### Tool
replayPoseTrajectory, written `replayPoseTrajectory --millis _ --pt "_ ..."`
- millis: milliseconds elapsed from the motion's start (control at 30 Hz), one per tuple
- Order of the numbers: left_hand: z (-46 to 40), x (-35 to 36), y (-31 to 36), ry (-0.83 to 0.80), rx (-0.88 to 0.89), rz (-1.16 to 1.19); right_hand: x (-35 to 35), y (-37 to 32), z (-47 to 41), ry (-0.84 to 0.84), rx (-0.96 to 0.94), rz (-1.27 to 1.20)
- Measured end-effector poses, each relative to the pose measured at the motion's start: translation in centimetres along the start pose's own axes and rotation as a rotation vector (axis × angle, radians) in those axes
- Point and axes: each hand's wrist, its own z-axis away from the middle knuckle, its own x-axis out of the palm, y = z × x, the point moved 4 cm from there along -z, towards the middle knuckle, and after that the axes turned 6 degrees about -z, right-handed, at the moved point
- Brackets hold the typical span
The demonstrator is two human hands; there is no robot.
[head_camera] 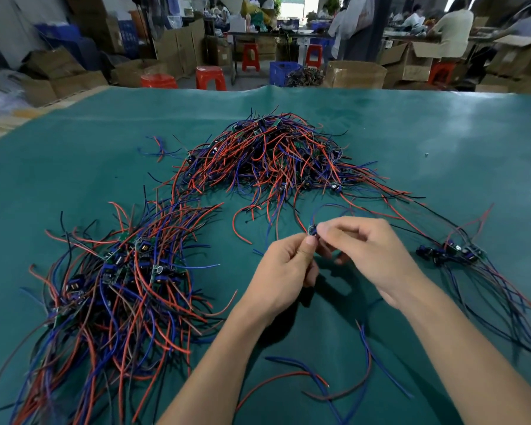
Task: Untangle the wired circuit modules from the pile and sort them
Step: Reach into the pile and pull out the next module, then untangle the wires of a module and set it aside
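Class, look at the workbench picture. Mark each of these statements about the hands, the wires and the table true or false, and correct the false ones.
1. Both hands pinch one small module between them. True.
2. The left hand lies flat on the table. False: it is raised, pinching the module.
3. The big tangled pile lies beyond the hands. True.
4. The table cover is red. False: it is green.
5. The right hand holds scissors. False: only the module.

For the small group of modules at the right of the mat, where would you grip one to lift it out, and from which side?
Judging by the layout, pinch a board body in the right group with the fingers, coming from the left: the boards sit bunched at that end, and their wires trail away toward the near right.
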Motion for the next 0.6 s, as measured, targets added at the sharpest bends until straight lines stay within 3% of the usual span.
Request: replayPoseTrajectory --millis 133,200,300,467,600 --pt "0.2 0.2 0.2 -0.048 -0.006 -0.023 -0.1 0.3 0.1 -0.067 0.101 -0.278" --pt "0.3 0.3 0.4 -0.062 -0.013 0.003 -0.1 -0.2 0.2 -0.045 0.048 -0.286" --pt "0.3 0.3 0.5 -0.080 -0.028 0.042 -0.6 -1.4 0.1 0.131 -0.090 -0.239" --pt "0.3 0.7 0.5 -0.129 -0.035 -0.025 -4.7 -4.4 0.7 0.472 -0.287 -0.406" --pt "0.3 0.6 0.4 -0.090 -0.040 -0.056 -5.4 -8.7 1.8 0.540 -0.426 -0.535"
